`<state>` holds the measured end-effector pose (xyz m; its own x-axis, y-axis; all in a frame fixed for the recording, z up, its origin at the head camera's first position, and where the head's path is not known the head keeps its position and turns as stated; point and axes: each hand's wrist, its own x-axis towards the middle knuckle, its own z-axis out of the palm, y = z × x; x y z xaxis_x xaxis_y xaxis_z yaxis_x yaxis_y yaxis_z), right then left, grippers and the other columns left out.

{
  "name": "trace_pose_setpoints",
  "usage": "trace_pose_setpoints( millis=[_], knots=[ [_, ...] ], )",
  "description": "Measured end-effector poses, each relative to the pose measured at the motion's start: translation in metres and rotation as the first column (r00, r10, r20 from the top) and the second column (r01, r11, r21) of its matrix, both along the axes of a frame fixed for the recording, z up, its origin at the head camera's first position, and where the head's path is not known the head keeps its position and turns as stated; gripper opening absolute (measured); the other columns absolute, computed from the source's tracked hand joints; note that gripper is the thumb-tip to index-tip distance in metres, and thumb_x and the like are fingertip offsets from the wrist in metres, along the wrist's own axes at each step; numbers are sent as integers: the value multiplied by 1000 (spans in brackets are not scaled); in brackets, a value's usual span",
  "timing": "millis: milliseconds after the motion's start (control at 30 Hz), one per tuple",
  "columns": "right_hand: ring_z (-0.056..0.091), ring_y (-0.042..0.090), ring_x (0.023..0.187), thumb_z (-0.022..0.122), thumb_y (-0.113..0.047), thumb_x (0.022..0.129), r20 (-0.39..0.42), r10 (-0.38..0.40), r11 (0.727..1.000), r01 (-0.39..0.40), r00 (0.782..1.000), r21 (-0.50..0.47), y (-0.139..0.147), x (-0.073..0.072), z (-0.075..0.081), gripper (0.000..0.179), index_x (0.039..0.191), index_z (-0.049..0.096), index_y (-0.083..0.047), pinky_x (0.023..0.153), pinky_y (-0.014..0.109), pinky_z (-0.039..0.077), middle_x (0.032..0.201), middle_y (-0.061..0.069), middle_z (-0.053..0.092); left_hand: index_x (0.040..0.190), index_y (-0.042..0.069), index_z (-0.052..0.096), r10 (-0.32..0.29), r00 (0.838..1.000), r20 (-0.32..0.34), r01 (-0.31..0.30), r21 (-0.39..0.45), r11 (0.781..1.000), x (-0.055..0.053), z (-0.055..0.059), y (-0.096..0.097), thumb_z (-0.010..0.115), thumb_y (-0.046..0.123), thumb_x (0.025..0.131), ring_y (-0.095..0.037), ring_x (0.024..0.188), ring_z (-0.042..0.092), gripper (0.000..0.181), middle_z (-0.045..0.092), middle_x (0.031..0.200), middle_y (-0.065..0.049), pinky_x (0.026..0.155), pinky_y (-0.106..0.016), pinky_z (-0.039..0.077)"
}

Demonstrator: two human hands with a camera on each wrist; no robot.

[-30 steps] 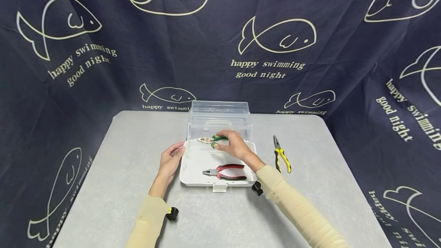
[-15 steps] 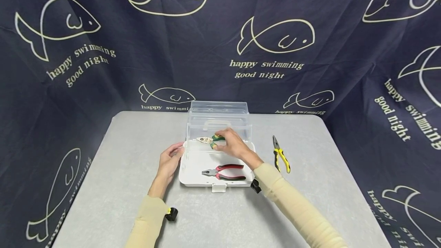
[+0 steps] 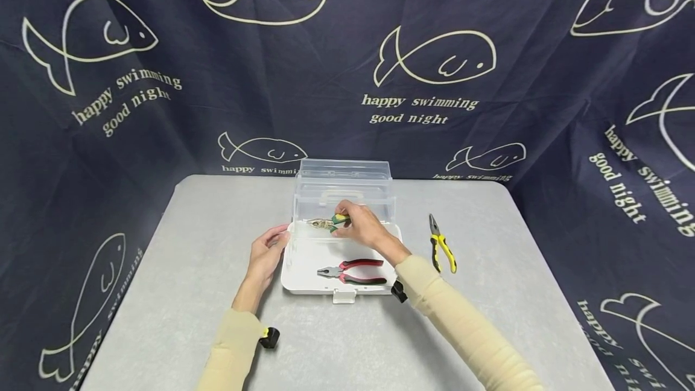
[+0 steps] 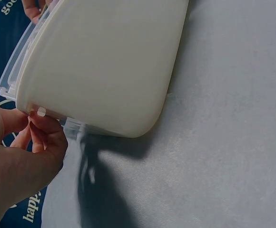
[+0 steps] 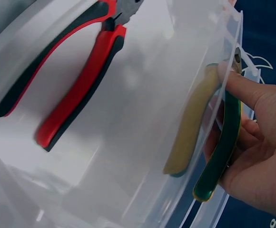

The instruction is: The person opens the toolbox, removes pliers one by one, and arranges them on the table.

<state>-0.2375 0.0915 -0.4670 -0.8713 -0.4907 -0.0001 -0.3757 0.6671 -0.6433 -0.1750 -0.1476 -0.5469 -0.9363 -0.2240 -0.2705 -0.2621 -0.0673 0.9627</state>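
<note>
A white plastic tool box (image 3: 309, 252) stands on the table with its clear lid (image 3: 309, 205) raised at the back. My left hand (image 3: 266, 256) pinches the box's left rim between thumb and fingers, as the left wrist view shows. My right hand (image 3: 362, 226) holds pliers with green and yellow handles (image 5: 229, 137) over the rear part of the box, their metal jaws pointing left. The right wrist view shows those handles spread, one of them seen through clear plastic. Combination pliers with red and black handles (image 3: 338, 271) lie inside the box, near its front.
Long-nose pliers with yellow and black handles (image 3: 437, 238) lie on the grey table (image 3: 488, 306), right of the box. A white latch (image 3: 344, 297) sticks out from the box's front. Dark blue fish-print cloth (image 3: 326, 77) hangs behind and at both sides.
My right hand has shifted slightly left with the green-handled pliers, and they have turned a little in its fingers. My left hand stays on the rim.
</note>
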Motion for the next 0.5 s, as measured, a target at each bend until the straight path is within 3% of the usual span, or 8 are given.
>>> trace_pose_setpoints(
  millis=[167, 500],
  knots=[
    [71, 22, 88, 89, -11, 81, -26, 14, 1000, -13, 1000, 19, -4, 0, 4, 39, 109, 63, -5, 87, 39, 55, 103, 10, 75, 134, 3, 65, 0, 1000, -5, 0, 2, 1000, -1, -1, 0, 63, 13, 103, -11, 95, 58, 33, 64, 113, -6, 72, -19, 51],
    [66, 20, 90, 86, -14, 85, -82, 154, 977, -140, 985, 160, -8, -2, 11, 24, 105, 75, -12, 85, 40, 53, 99, 3, 74, 135, 3, 64, -10, 1000, -4, 10, 3, 1000, 0, -1, -1, 63, 14, 103, -11, 97, 57, 33, 63, 113, -4, 73, -18, 50]
  ],
)
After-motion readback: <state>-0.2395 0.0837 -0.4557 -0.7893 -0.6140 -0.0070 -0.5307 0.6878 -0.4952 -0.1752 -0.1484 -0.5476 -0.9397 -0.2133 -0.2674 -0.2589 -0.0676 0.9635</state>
